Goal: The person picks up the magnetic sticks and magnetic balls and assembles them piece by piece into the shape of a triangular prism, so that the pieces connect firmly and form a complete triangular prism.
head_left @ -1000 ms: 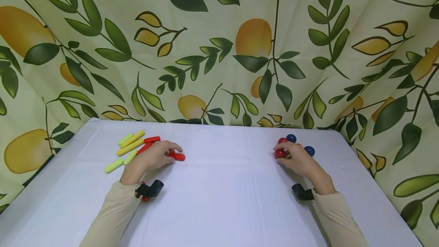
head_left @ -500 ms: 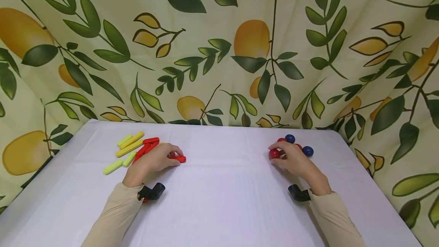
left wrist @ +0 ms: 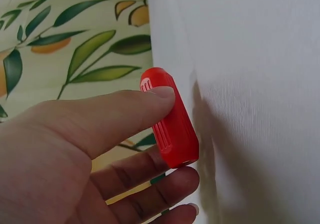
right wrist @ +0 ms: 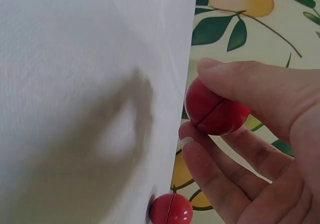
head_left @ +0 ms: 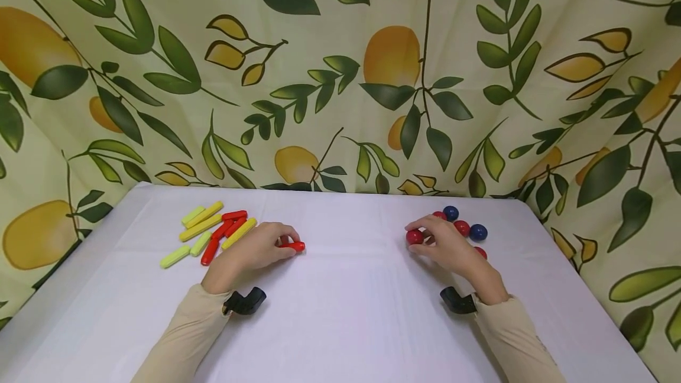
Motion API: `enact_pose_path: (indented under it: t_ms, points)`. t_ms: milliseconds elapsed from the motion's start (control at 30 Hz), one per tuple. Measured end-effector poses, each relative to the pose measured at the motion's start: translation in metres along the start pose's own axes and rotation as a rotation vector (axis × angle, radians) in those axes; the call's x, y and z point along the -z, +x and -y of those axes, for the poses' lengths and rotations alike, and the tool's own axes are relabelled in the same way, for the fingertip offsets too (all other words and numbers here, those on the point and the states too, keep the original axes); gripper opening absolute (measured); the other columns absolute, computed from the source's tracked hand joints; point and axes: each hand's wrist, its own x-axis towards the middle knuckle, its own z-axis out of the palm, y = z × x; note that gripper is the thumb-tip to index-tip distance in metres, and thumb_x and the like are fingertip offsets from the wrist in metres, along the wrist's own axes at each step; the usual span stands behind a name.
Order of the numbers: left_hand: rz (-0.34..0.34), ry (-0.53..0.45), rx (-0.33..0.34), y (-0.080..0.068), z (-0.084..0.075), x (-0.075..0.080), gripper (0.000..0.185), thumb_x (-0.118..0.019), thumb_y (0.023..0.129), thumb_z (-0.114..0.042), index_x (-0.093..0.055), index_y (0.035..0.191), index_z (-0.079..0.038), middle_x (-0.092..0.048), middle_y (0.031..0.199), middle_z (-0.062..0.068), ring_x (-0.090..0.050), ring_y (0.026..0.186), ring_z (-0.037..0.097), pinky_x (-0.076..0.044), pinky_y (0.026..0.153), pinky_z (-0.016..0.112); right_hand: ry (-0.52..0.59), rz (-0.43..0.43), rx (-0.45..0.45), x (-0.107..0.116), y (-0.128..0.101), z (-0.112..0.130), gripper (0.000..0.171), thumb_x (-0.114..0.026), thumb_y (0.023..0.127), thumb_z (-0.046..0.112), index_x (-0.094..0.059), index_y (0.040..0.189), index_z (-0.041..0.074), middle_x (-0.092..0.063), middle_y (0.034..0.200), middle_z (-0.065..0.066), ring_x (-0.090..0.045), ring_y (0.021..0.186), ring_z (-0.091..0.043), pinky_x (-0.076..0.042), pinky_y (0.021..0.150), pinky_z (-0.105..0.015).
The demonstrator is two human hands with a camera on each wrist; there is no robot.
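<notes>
My left hand point(head_left: 268, 245) pinches a short red stick point(head_left: 294, 246) between thumb and fingers, just above the white table point(head_left: 340, 324); the left wrist view shows the red stick point(left wrist: 170, 118) under my thumb. My right hand point(head_left: 438, 241) pinches a red ball point(head_left: 414, 236), seen close in the right wrist view as a seamed red ball point(right wrist: 215, 109) held by thumb and fingers. Both hands are toward the table's middle, apart from each other.
A pile of yellow, light-green and red sticks point(head_left: 210, 230) lies at the back left. Red and blue balls point(head_left: 468, 230) lie at the back right; another red ball point(right wrist: 171, 209) shows in the right wrist view. A leaf-and-fruit printed cloth point(head_left: 340, 75) walls the table.
Both hands have moved inward toward the table's middle, the left carrying the red stick away from the stick pile, the right carrying the red ball away from the other balls.
</notes>
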Motion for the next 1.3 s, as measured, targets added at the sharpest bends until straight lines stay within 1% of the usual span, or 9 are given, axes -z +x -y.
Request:
enact_pose_path:
  t_ms: [167, 433, 567, 833, 1167, 1300]
  points:
    - [0.013, -0.017, -0.028, 0.001, -0.009, -0.004, 0.020, -0.073, 0.089, -0.016, -0.070, 0.108, -0.015, -0.061, 0.089, 0.001, -0.053, 0.085, 0.016, -0.047, 0.074, 0.028, 0.018, 0.021, -0.007, -0.001, 0.001, 0.005, 0.038, -0.078, 0.084, 0.010, -0.067, 0.120, 0.004, -0.066, 0.111, -0.012, -0.064, 0.094, -0.023, -0.058, 0.082, -0.039]
    - [0.022, 0.007, -0.098, 0.005, -0.017, -0.014, 0.015, -0.072, 0.089, -0.014, -0.069, 0.104, -0.013, -0.060, 0.085, -0.001, -0.053, 0.081, 0.015, -0.046, 0.073, 0.028, 0.055, 0.044, 0.003, -0.007, 0.001, 0.010, 0.040, -0.078, 0.084, 0.011, -0.065, 0.121, 0.003, -0.066, 0.115, -0.012, -0.065, 0.098, -0.024, -0.058, 0.085, -0.040]
    - [0.038, 0.012, -0.105, 0.004, -0.021, -0.017, 0.014, -0.071, 0.089, -0.014, -0.067, 0.103, -0.014, -0.059, 0.082, -0.002, -0.052, 0.081, 0.014, -0.045, 0.073, 0.028, 0.076, 0.062, 0.007, -0.012, 0.002, 0.016, 0.039, -0.078, 0.084, 0.012, -0.066, 0.121, 0.005, -0.066, 0.114, -0.010, -0.065, 0.098, -0.022, -0.057, 0.084, -0.038]
    - [0.060, 0.015, -0.140, 0.002, -0.026, -0.023, 0.013, -0.071, 0.090, -0.015, -0.067, 0.102, -0.014, -0.058, 0.080, -0.003, -0.052, 0.081, 0.014, -0.045, 0.073, 0.028, 0.107, 0.096, 0.086, -0.022, 0.001, 0.026, 0.037, -0.079, 0.083, 0.011, -0.066, 0.117, 0.004, -0.066, 0.108, -0.007, -0.065, 0.092, -0.016, -0.056, 0.078, -0.028]
    - [0.057, 0.021, -0.163, -0.002, -0.034, -0.030, 0.017, -0.072, 0.090, -0.018, -0.067, 0.106, -0.014, -0.058, 0.082, -0.004, -0.053, 0.082, 0.013, -0.047, 0.075, 0.028, 0.106, 0.128, 0.126, -0.031, -0.001, 0.034, 0.037, -0.079, 0.083, 0.013, -0.066, 0.117, 0.006, -0.064, 0.109, -0.006, -0.063, 0.091, -0.015, -0.055, 0.076, -0.025]
    - [0.052, 0.022, -0.182, -0.003, -0.037, -0.032, 0.017, -0.071, 0.090, -0.018, -0.067, 0.106, -0.014, -0.058, 0.083, -0.004, -0.053, 0.082, 0.013, -0.047, 0.074, 0.028, 0.114, 0.142, 0.122, -0.035, -0.002, 0.038, 0.037, -0.079, 0.083, 0.013, -0.067, 0.118, 0.006, -0.063, 0.108, -0.006, -0.061, 0.090, -0.014, -0.055, 0.075, -0.022]
